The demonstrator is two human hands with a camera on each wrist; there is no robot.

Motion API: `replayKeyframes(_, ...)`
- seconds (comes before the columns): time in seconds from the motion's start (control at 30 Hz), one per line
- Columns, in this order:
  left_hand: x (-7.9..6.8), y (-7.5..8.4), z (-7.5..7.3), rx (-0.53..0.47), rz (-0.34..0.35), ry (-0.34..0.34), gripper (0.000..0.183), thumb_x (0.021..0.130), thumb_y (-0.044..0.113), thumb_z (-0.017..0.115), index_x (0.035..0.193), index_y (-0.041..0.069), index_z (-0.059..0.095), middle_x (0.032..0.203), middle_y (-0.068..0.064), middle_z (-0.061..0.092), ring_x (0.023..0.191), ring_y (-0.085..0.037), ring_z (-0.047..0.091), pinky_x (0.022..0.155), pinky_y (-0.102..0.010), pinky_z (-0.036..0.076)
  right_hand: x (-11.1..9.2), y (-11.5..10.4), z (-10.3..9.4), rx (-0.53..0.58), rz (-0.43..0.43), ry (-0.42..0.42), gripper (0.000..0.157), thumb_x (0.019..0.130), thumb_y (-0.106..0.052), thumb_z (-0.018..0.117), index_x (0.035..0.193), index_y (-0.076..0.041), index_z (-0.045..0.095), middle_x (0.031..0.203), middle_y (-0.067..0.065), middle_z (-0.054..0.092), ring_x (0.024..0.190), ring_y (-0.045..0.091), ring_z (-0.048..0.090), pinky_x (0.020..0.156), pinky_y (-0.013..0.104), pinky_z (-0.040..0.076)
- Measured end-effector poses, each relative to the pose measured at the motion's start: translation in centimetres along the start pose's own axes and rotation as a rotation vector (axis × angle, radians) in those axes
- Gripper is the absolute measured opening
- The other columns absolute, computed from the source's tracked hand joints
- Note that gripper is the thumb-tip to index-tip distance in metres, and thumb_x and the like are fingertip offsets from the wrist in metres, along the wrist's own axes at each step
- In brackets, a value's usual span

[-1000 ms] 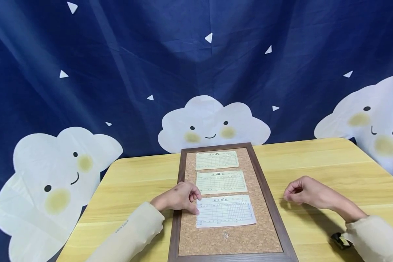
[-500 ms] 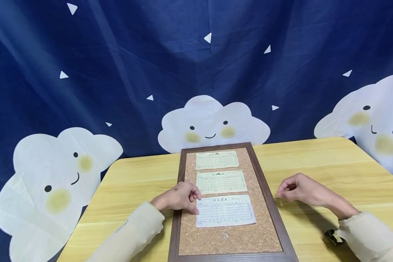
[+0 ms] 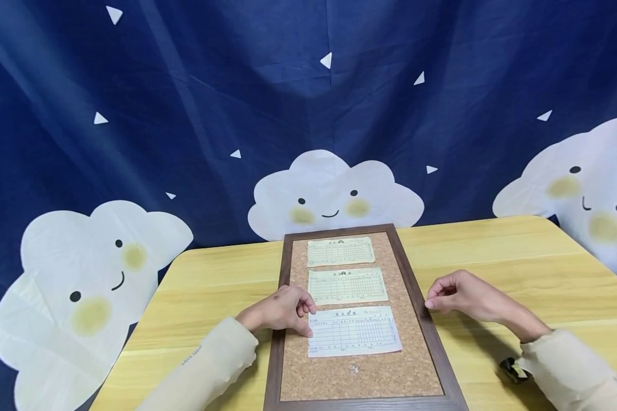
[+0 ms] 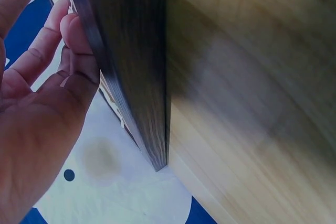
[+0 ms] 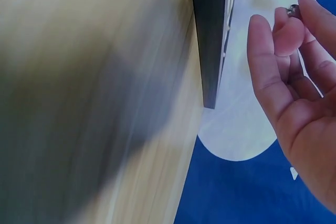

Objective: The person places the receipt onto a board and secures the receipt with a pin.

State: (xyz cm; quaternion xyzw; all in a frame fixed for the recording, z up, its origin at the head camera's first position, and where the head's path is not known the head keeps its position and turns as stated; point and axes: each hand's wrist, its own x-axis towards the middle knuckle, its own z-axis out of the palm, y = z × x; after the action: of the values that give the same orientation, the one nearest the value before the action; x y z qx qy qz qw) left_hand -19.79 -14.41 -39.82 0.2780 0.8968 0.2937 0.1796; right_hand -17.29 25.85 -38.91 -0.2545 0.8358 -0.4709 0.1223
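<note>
My left hand (image 3: 284,308) lies over the left side of a framed cork board (image 3: 308,382). Its thumb and index finger touch the left edge of a white printed slip (image 3: 352,331), the nearest of three slips on the board. My right hand (image 3: 465,294) hovers by the board's right frame, thumb and index finger together. In the right wrist view they pinch a small silvery thumbtack (image 5: 293,11). Two yellowish slips, the middle one (image 3: 347,286) and the far one (image 3: 341,252), lie above the white slip, each with a dark spot at its top middle.
Some small clear pieces (image 3: 354,369) sit on the cork below the white slip. The board lies on a wooden table (image 3: 226,268). A small black and yellow object (image 3: 514,371) is by the right sleeve. A blue curtain (image 3: 211,85) with clouds hangs behind.
My right hand has moved left, up to the board's right frame. My left hand, the slips and the board have stayed in place.
</note>
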Motion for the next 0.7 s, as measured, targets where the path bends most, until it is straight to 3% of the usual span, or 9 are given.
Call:
replayKeyframes(0.23,-0.1,0.0,0.0,-0.005,-0.001,-0.001,0.031,0.069,0.01,0.092,0.089,0.011,0.069,0.078,0.004,0.056,0.074,-0.007,0.05,0.069,-0.022,0.045,0.6,-0.5,0.4,0.081,0.023,-0.038,0.013,0.092,-0.008,0.071,0.091,0.006,0.071,0.087,0.013,0.072,0.074,0.013,0.067,0.069,0.031,0.058)
replayKeyframes(0.7,-0.1,0.0,0.1,-0.033,0.0,0.001,0.031,0.068,0.008,0.092,0.088,0.01,0.069,0.079,0.002,0.057,0.075,-0.01,0.051,0.069,-0.023,0.045,1.7,-1.4,0.9,0.118,0.028,-0.069,0.013,0.097,0.0,0.061,0.098,0.011,0.068,0.094,0.015,0.068,0.085,0.009,0.065,0.076,0.03,0.058)
